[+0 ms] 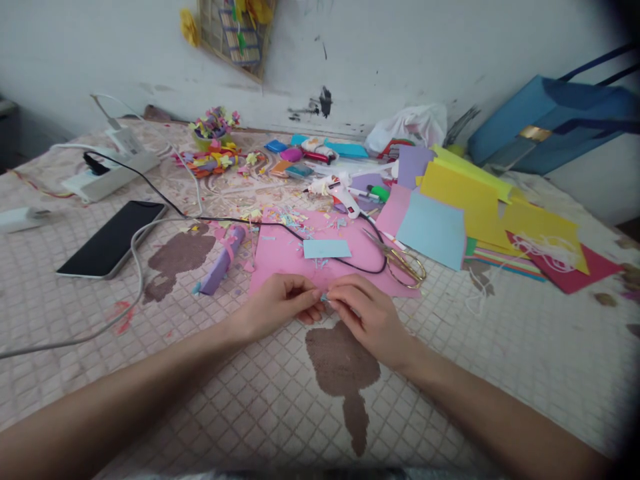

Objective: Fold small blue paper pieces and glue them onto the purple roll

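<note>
Near the frame's centre, your left hand (283, 305) and right hand (373, 317) pinch a tiny blue piece (325, 298), apparently paper; working it likely calls for light, steady fingertip pressure.

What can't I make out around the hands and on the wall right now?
Blue piece: head view, shape mostly hidden by the left hand and right hand.
Paper scraps: head view, too small to count.
Blue bag: head view, handles cut off by the right edge.
Wall hanging: head view, top cut off by the upper edge.
</note>
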Available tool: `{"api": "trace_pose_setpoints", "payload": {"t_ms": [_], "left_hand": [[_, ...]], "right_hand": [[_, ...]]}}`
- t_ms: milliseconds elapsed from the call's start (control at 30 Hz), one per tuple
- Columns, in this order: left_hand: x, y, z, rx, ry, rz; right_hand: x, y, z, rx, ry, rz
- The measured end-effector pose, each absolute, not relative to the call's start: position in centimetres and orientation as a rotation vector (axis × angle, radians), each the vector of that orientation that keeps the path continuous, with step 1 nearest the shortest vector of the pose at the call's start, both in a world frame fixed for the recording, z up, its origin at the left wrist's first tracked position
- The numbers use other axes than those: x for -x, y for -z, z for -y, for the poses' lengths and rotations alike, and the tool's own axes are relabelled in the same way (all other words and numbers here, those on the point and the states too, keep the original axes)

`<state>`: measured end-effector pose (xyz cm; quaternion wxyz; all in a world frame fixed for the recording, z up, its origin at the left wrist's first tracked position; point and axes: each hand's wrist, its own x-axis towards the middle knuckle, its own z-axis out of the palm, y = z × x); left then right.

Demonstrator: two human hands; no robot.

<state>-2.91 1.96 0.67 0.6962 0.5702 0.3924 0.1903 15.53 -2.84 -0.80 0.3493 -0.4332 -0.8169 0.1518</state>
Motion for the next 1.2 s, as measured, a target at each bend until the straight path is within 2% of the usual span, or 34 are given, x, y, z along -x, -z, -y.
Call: {"api": "trace_pose_setpoints", "payload": {"t_ms": [267,700,1200], "left_hand": [[2.9,-0.44,-1.64,-1.351,-0.427,-0.88],[3.04,0.06,-1.41,-1.418,-0.464,-0.847],[2.79,-0.18,-1.3,-1.4,-0.469,-0.868]], "right_hand": [[-15.24,0.8,2.96,1.183,-0.58,2.026],[-15.01,0.48,2.56,1.255,-1.139,1.614],[-15.24,0.61,2.17,1.181,-1.318,1.481]]}}
